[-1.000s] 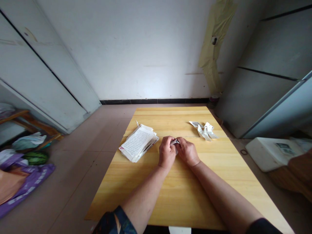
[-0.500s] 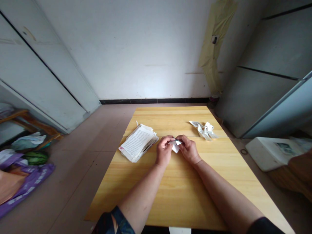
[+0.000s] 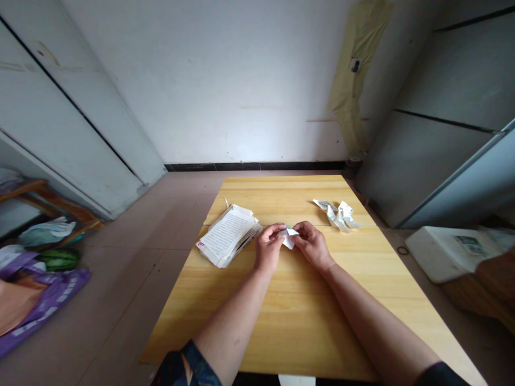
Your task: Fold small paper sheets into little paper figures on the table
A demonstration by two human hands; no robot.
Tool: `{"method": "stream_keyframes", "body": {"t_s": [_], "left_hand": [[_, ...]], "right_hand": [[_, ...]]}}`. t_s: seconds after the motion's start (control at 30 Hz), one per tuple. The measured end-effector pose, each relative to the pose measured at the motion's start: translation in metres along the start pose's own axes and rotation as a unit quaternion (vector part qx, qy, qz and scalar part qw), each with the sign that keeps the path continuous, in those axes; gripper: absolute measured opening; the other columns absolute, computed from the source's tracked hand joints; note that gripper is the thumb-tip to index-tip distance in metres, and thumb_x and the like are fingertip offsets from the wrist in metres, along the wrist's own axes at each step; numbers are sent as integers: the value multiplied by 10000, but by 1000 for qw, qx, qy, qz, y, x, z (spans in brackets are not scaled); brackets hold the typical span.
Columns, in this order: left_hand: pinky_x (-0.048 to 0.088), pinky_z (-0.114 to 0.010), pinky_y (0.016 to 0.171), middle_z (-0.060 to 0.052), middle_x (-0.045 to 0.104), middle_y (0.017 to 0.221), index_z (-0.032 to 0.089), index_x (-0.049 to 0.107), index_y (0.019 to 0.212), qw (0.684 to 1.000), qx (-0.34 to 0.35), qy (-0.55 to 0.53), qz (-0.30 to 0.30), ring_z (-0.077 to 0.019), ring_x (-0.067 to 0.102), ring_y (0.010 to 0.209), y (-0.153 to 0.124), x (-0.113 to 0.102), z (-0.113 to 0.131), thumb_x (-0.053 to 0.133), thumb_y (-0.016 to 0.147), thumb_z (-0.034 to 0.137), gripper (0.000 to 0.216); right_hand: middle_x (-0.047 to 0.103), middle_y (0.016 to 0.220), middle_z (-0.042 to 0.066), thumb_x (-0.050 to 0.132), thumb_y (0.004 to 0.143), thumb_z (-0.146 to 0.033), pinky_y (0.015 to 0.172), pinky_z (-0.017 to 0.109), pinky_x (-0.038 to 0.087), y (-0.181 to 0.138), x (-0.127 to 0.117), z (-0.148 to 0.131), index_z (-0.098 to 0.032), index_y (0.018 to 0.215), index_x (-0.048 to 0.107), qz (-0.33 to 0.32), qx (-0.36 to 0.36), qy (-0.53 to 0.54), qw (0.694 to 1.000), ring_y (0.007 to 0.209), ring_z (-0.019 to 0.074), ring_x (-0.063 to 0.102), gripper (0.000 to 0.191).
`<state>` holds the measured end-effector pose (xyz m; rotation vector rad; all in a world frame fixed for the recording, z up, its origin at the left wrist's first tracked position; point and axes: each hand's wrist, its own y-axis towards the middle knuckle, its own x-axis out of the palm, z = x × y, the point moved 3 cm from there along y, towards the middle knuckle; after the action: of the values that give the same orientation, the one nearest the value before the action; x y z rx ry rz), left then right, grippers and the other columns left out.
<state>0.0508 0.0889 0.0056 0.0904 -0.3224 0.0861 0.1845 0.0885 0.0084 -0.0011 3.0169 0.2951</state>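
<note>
Between my two hands is a small folded piece of paper (image 3: 288, 239), white with a bluish-green patch along its top. My left hand (image 3: 269, 247) pinches its left side, fingers curled over the upper edge. On the other side, my right hand (image 3: 312, 245) grips the paper's right edge between thumb and fingers. Left of my hands lies a stack of printed paper sheets (image 3: 230, 233), slightly fanned. Folded, crumpled-looking paper shapes (image 3: 340, 215) rest on the table beyond my right hand.
The wooden table (image 3: 306, 321) stands before a white wall with a black skirting. A white box (image 3: 446, 252) is on the floor at the right, beside a grey cabinet (image 3: 434, 145). At the left are a watermelon (image 3: 59, 259) and a purple bag (image 3: 52, 305).
My hands have drawn slightly apart, and the folded paper shows more of its surface between them. The paper stack and the crumpled shapes have stayed in place.
</note>
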Motion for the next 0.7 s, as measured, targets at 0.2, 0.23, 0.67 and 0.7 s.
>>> {"method": "stream_keyframes", "body": {"t_s": [0.2, 0.23, 0.67, 0.7], "left_hand": [[502, -283, 755, -71, 701, 909, 138, 661, 860, 1000, -2, 24, -2, -180, 645, 841, 2, -2, -4, 618, 642, 174, 225], [504, -283, 752, -65, 701, 898, 142, 660, 869, 999, 9, 47, -7, -178, 645, 831, 2, -3, -3, 609, 655, 167, 221], [535, -314, 768, -41, 696, 913, 194, 672, 928, 968, 115, 220, -16, -178, 649, 819, 6, -7, -9, 536, 747, 93, 248], [533, -310, 762, -44, 695, 922, 191, 665, 934, 969, 110, 222, -13, -176, 650, 814, 6, -6, -9, 526, 742, 83, 261]], "right_hand": [[551, 606, -39, 593, 704, -337, 466, 231, 452, 2, 3, 4, -214, 771, 486, -26, 15, 37, 999, 513, 120, 529, 176], [555, 615, -36, 592, 705, -328, 474, 228, 453, 2, 2, 5, -212, 772, 491, -23, 9, 29, 999, 529, 121, 534, 168], [576, 638, -29, 537, 698, -253, 516, 231, 414, -2, 0, -1, -213, 790, 527, 28, -18, -144, 989, 560, 129, 522, 101], [577, 637, -30, 540, 690, -253, 522, 231, 411, -2, -1, -3, -211, 790, 529, 30, -19, -153, 988, 562, 128, 519, 109]]}}
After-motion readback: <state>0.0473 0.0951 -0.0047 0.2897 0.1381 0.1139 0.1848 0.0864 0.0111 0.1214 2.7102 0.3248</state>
